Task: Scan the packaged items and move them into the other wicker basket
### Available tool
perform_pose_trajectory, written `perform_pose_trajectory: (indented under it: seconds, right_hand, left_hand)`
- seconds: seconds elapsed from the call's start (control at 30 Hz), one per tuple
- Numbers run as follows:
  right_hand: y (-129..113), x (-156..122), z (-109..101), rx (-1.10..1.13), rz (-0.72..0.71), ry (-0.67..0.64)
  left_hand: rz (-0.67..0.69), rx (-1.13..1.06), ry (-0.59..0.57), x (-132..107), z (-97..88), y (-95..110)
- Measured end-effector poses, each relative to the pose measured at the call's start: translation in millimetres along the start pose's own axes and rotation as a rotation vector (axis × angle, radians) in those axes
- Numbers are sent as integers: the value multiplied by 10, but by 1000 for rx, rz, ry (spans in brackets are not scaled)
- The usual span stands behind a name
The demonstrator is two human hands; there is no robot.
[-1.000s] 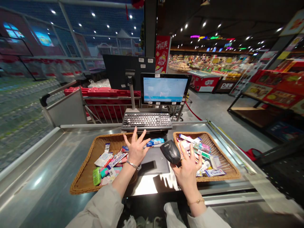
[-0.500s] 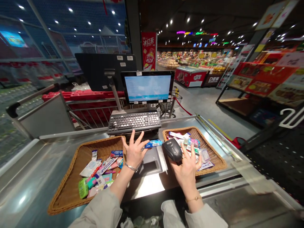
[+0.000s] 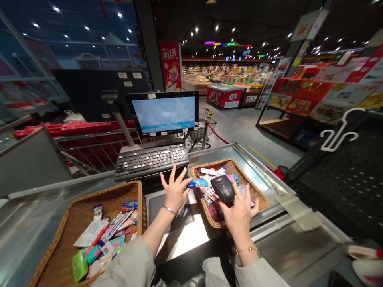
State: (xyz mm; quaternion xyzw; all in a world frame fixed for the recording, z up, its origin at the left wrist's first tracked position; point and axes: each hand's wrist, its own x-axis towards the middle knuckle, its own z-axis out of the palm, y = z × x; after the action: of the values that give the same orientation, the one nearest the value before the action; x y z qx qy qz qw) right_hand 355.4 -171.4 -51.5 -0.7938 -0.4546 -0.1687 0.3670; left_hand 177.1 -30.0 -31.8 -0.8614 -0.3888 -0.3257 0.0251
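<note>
"Supermarket checkout table (image 3: 185, 243), entry one: what is being held?"

"Left hand (image 3: 175, 191) is spreading its fingers, thumb touching a blue packet (image 3: 197, 183), grip unclear. Right hand (image 3: 239, 217) is wrapping around a black barcode scanner (image 3: 222, 189)."

"Anything hidden?"

"Scanner and hand are blocking part of the right wicker basket (image 3: 230, 165), covering some packets (image 3: 209, 203)."

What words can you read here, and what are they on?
"冰红茶" on the red banner.
"D" then blurred characters on the dark sign behind the freezer.
The small packets in the wicker basket: print too small to read.
</note>
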Motion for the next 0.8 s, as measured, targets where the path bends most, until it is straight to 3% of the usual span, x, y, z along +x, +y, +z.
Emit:
perform_pose_trajectory:
  seconds: [0.37,0.57,0.67,0.8]
  right_hand:
    - [319,16,-31,-91,78,6]
    - [354,33,-19,-108,72,19]
    - [335,43,-23,-104,58,16]
    - [261,65,-1,-82,40,0]
  left_hand:
    - [61,-24,-90,396,587,301]
    - [16,-34,-233,700,950,595]
    - [22,-23,-244,672,937,580]
    - [-9,-11,-221,460,713,403]
